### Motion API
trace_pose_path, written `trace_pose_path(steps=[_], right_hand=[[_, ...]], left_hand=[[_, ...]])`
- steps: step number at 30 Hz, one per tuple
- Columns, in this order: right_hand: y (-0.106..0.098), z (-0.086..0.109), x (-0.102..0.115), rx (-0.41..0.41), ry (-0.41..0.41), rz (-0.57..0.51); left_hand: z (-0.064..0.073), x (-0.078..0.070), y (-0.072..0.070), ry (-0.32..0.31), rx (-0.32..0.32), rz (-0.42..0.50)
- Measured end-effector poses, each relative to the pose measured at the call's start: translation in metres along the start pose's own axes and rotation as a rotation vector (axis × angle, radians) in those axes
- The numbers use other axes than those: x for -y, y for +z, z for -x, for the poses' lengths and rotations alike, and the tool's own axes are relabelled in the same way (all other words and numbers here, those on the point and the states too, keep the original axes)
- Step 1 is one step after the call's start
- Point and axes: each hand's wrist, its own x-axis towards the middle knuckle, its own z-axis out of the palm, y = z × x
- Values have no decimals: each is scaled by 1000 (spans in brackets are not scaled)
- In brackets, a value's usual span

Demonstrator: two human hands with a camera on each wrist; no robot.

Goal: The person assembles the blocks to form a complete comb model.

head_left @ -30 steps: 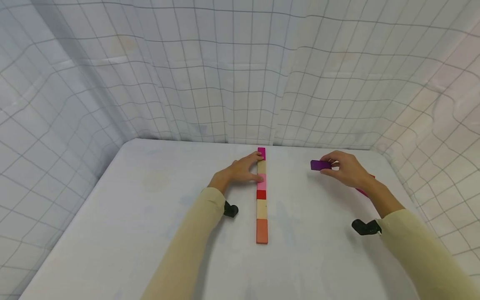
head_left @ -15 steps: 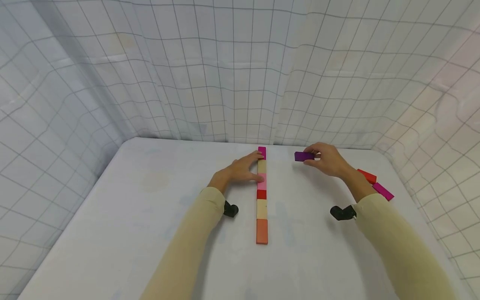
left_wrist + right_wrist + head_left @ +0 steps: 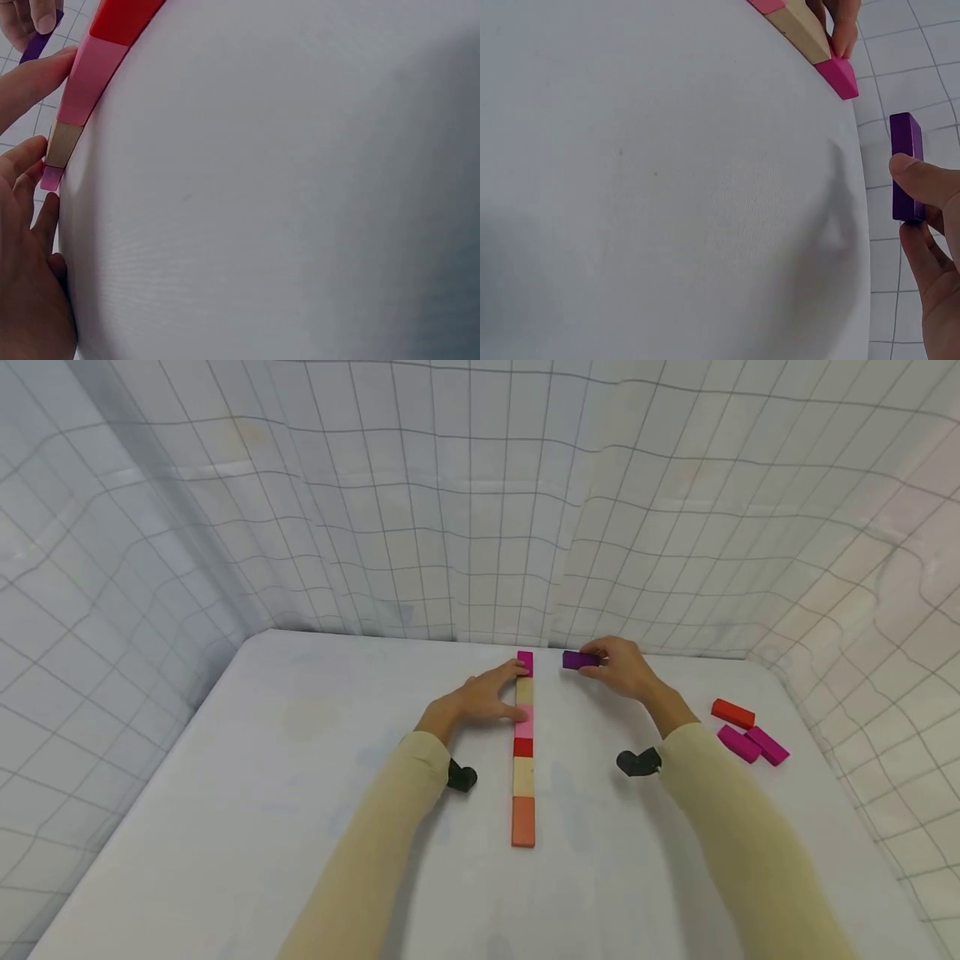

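Observation:
A straight row of coloured wooden blocks runs front to back on the white table: an orange block (image 3: 523, 822) nearest, then a pale wood block (image 3: 523, 777), a red block (image 3: 523, 747), a pink block (image 3: 525, 723), another pale wood block (image 3: 524, 692) and a magenta block (image 3: 525, 662) at the far end. My left hand (image 3: 480, 698) rests along the row from its left side, thumb at the pink block, fingertips at the magenta one. To the right of the far end, my right hand (image 3: 621, 668) pinches a purple block (image 3: 906, 142) between thumb and fingers, held above the table.
At the table's right lie a loose red block (image 3: 733, 713) and two magenta blocks, one rounded (image 3: 739, 743) and one flat (image 3: 768, 746). A white gridded curtain (image 3: 420, 527) hangs behind the table's back edge and along both sides.
My right hand has carried the purple block left and away from me, toward the row's far end. The loose blocks at the right are uncovered. My left hand has stayed in place.

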Motion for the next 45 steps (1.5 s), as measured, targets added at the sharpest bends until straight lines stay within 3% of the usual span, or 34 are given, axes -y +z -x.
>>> trace_pose_path(steps=[26, 45], right_hand=[[46, -43, 10, 30, 90, 22], [52, -44, 13, 19, 87, 65]], left_hand=[[1, -5, -2, -15, -5, 7], [-1, -1, -3, -11, -8, -6]])
